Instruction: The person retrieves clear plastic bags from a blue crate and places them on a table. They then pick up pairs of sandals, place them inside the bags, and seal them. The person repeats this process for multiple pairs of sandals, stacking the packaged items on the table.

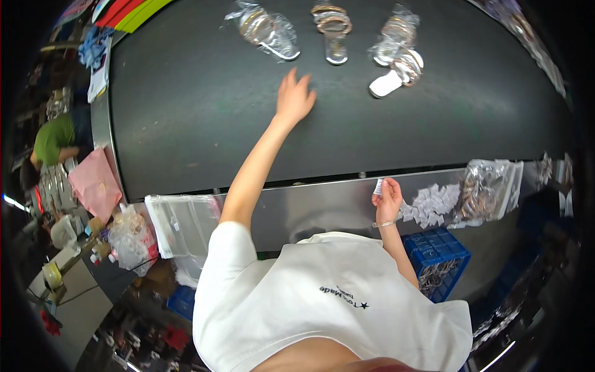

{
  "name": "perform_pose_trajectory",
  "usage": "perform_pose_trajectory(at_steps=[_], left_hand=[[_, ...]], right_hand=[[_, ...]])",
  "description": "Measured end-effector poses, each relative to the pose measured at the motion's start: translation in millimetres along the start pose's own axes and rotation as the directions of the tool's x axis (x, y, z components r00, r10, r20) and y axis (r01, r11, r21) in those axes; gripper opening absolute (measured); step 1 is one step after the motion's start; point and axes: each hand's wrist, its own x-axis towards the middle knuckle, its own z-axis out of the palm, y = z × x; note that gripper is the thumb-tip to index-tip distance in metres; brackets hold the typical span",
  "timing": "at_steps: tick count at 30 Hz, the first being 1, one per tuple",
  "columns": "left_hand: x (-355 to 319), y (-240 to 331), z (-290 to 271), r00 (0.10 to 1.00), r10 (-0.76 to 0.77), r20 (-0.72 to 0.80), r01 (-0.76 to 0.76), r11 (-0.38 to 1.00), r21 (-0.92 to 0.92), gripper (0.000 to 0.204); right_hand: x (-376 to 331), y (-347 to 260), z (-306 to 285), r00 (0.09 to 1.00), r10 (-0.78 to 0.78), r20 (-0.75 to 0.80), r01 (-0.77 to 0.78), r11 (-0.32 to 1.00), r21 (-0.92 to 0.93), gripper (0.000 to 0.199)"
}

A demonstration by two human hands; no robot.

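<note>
My left hand (296, 96) reaches out over a dark conveyor belt (204, 124), fingers spread and holding nothing. Just beyond its fingertips lies a plastic-wrapped sandal (266, 32). Further right on the belt are a strappy sandal (335, 46), another plastic-wrapped sandal (395, 38), and a sandal with a white sole (388, 83) that touches it. My right hand (389, 193) is near my body above the metal ledge (322, 208), pinching a small white label (378, 186). Beside that hand, a pile of small white labels (432, 204) is heaped on the ledge.
Clear plastic bags (186, 226) lie on the ledge at left; a bagged bundle of sandals (486, 192) sits at right. Below the ledge stands a blue crate (439, 254). A pink sheet (95, 183) and a person in green (54, 137) are at far left.
</note>
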Motion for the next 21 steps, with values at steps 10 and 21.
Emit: perform_pose_trajectory(at_steps=[10, 21], left_hand=[[108, -79, 25, 0.934, -0.216, -0.284, 0.293, 0.918, 0.268, 0.049], [-112, -43, -50, 0.909, -0.361, -0.209, 0.332, 0.929, -0.161, 0.028]], right_hand=[[191, -50, 142, 0.941, -0.283, 0.187, 0.328, 0.899, -0.291, 0.018], [358, -52, 231, 0.962, -0.193, 0.194, 0.264, 0.469, -0.843, 0.073]])
